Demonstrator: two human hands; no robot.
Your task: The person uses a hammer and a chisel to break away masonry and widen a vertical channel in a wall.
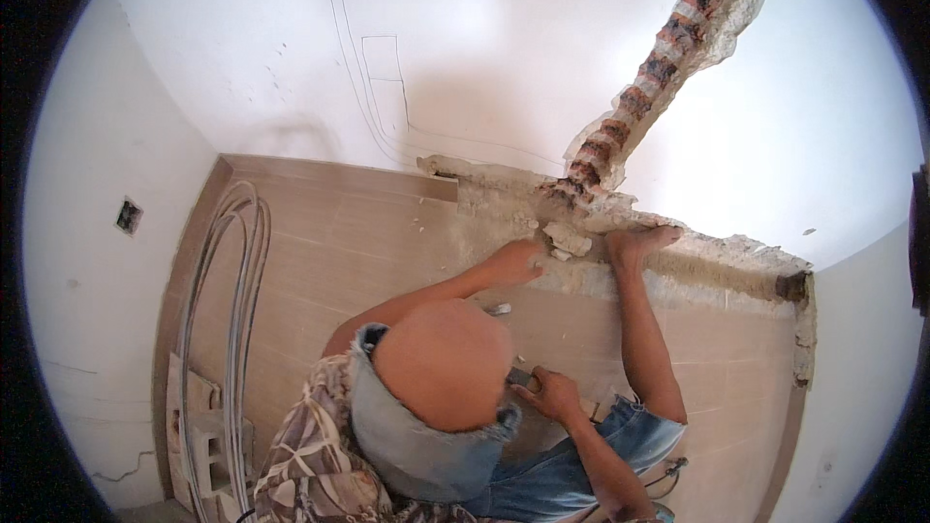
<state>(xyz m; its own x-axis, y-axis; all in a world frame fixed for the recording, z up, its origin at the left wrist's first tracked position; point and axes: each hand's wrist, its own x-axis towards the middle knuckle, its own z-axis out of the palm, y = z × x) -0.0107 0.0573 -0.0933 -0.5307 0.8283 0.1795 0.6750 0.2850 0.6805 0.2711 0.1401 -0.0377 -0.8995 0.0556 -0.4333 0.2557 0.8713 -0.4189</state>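
Observation:
My left hand point(515, 263) reaches down to the floor at the wall's foot, its fingers curled beside a broken lump of plaster point(569, 239). Whether anything is in those fingers I cannot make out. Close to my raised, bare knee point(446, 363), my right hand point(552, 395) is closed around a dark grey tool handle point(520, 378). The knee hides the rest of that tool, so its kind does not show. A small grey piece point(498, 309) shows just past the knee. My bare foot point(639, 244) rests against the broken wall base.
A chased groove point(635, 102) exposing brick runs up the white wall to a broken strip along its base. Grey flexible tubing point(254, 281) lies looped at left, near a hollow block point(208, 446). Pencil lines point(381, 58) mark the wall. A recessed box point(129, 216) sits in the left wall.

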